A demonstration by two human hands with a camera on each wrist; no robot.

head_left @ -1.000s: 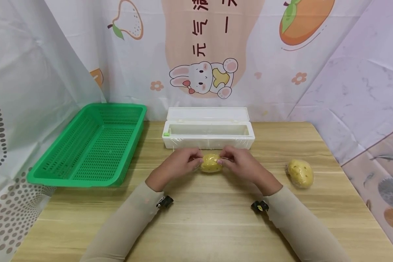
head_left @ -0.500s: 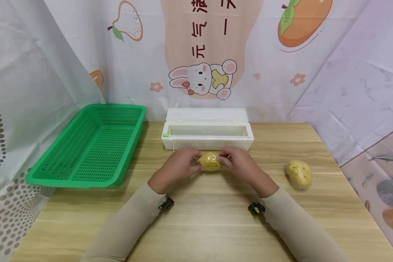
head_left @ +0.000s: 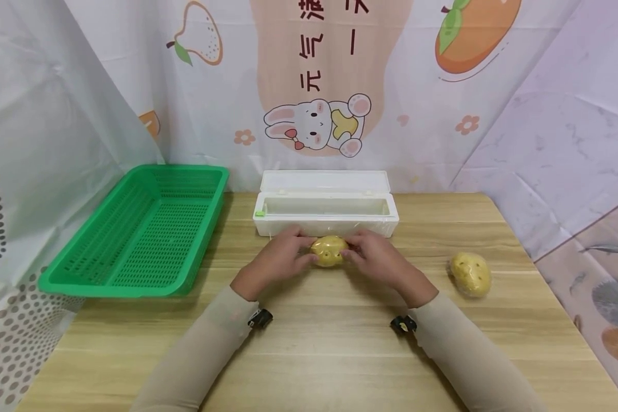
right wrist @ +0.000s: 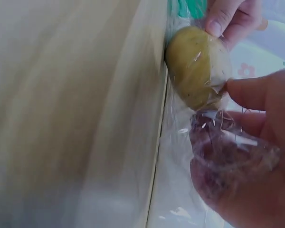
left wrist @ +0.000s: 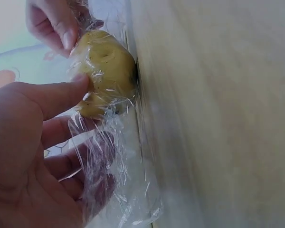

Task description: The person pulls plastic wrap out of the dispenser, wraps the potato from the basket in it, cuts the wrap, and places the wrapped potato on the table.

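Note:
A yellow potato [head_left: 329, 251] in clear cling film lies between the two hands, in front of the white box. My left hand [head_left: 283, 256] holds its left end, thumb on the potato's side and fingers spread behind the loose film [left wrist: 118, 175]. At the other end my right hand [head_left: 378, 257] holds it, the thumb [right wrist: 249, 92] pressed at the potato's end. Crumpled film [right wrist: 228, 142] hangs over the right fingers. Loose film sticks out past both ends of the potato.
Behind the hands stands a white cling film box [head_left: 327, 225], its lid raised. A second wrapped potato [head_left: 471, 274] lies to the right on the wooden table [head_left: 314, 355]. At the left is a green perforated basket [head_left: 195, 246]. A printed curtain [head_left: 216, 103] hangs behind.
The potato has turned a little between the hands and moved slightly toward the box. Both thumbs have shifted on it. The second potato, basket and box stay put.

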